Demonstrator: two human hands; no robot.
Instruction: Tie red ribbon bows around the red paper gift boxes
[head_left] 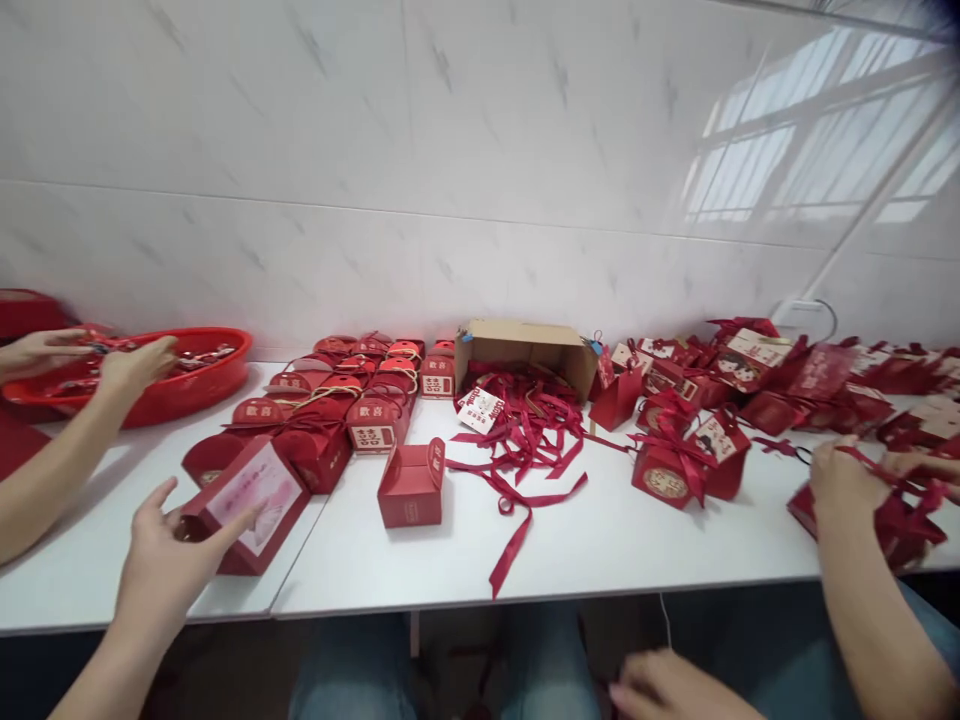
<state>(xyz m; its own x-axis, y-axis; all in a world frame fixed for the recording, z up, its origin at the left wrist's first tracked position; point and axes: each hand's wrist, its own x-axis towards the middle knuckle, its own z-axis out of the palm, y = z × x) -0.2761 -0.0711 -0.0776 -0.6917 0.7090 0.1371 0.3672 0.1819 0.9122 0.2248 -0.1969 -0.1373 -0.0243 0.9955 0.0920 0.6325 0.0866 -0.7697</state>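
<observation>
My left hand (166,550) grips a red gift box (259,505) with a pink picture on its side, tilted at the front of the left table. Behind it, several red candy boxes (373,425) stand in rows, some tied with cord. A single red box (411,485) sits apart in the middle. Low at the bottom edge, below the tabletop, my right hand (667,688) is smeared by motion, so its fingers cannot be read. Nearest above it on the table lie loose dark red ribbons (517,510), spilling from an open cardboard box (529,350).
At left, a co-worker's hands (139,365) reach over a red basin (225,370) of wrapped sweets. On the right, another person's hands (847,485) handle a ribboned box (892,530). Finished-looking ribboned boxes (675,460) crowd the right side. A tiled wall (420,150) stands behind.
</observation>
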